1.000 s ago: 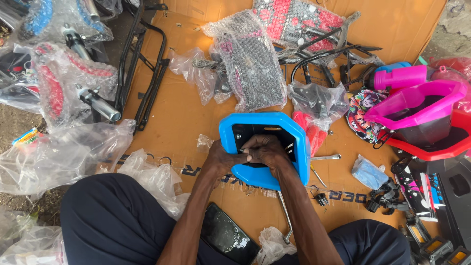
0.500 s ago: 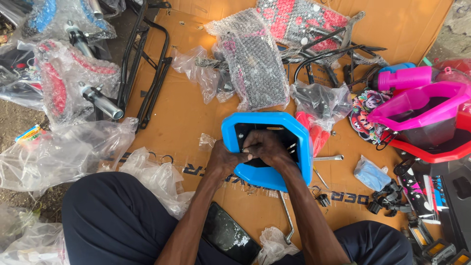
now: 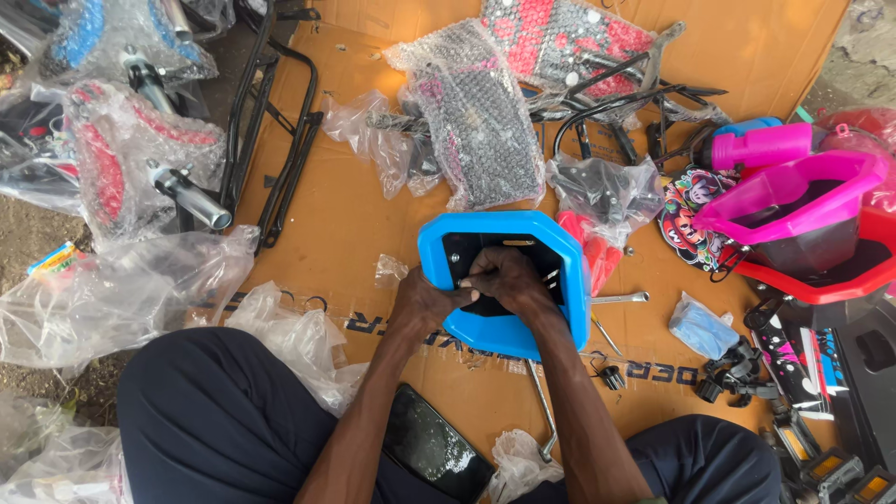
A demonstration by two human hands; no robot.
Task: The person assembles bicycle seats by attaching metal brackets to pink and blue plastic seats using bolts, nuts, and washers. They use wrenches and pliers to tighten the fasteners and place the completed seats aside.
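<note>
Both of my hands work inside the blue plastic seat shell (image 3: 504,327), which lies underside up on the flattened cardboard sheet (image 3: 345,215) directly in front of my knees. My left hand (image 3: 425,303) presses against the left inner edge of the shell's black centre panel (image 3: 467,252), fingers curled tight. My right hand (image 3: 509,278) lies over the middle of that panel, fingers bent and pinched together (what they pinch is hidden beneath them). A spanner (image 3: 618,299) lies just right of the shell. Bubble-wrapped parts (image 3: 481,117) lie beyond it, and a pink plastic body part (image 3: 793,187) sits far right.
</note>
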